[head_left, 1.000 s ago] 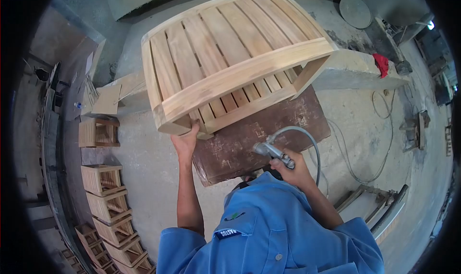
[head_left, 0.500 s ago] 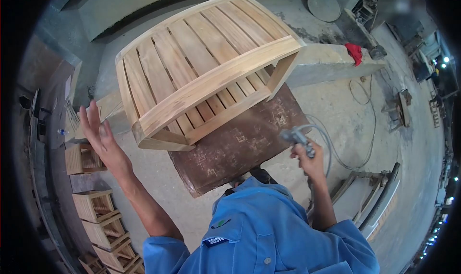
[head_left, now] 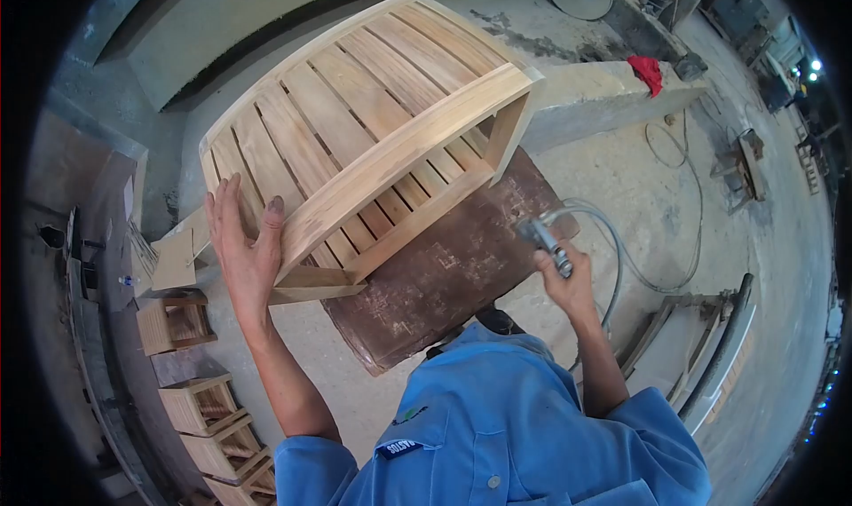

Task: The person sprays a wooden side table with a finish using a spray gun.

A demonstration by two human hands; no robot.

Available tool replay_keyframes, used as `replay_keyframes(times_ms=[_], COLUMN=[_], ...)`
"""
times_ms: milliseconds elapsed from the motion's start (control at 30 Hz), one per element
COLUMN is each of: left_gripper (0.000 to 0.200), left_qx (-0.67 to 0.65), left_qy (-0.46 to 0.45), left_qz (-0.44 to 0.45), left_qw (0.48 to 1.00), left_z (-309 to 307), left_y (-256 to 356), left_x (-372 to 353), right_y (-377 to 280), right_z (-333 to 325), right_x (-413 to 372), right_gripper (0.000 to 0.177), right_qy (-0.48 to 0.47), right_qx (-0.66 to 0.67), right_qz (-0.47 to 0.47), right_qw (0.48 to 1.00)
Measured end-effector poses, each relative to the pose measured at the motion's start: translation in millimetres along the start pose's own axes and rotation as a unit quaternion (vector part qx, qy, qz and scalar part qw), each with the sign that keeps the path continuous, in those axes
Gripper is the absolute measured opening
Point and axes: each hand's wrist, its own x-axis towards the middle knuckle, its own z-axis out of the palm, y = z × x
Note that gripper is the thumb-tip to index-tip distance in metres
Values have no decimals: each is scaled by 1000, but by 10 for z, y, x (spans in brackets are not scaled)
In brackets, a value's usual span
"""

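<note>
A slatted wooden furniture piece (head_left: 355,106), like a small table with a lower slatted shelf, stands tilted in view on a brown, scuffed worktop (head_left: 444,262). My left hand (head_left: 246,244) lies at its near left corner, fingers spread over the end slat and thumb on the front rail. In my right hand (head_left: 568,280) is a grey metal spray gun (head_left: 543,241), held over the worktop's right side. A grey hose (head_left: 612,231) loops from the gun toward the floor on the right.
Several small wooden frames (head_left: 197,408) are lined up on the floor at left. A red cloth (head_left: 647,75) hangs on a low concrete ledge (head_left: 586,106). Cardboard (head_left: 174,262) stands left of the furniture. A dark-barred rack (head_left: 692,346) is at right.
My left hand has come down from the air onto the corner of the wooden piece. My right hand keeps hold of the spray gun, now angled differently.
</note>
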Motion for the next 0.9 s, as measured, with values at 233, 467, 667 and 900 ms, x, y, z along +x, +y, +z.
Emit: replay_keyframes(times_ms=[233,467,667,900], left_gripper=[64,67,72,69], left_qx=[15,35,40,61], left_qy=[18,13,5,15], left_qz=[-13,-22,-20,-45], left_qw=[1000,999,999,997], left_z=[11,58,83,91], left_y=[-25,-108,-159,-166], left_x=[14,91,150,177], right_y=[-206,-146,-53,-297], right_z=[157,-142,-193,-81], right_x=[-300,-86,156,592], right_gripper=[50,49,49,49], right_qy=[-209,-106,-79,0], right_qx=[58,2,-47,17], right_qz=[-4,-41,-67,-174], right_qw=[976,993,994,985])
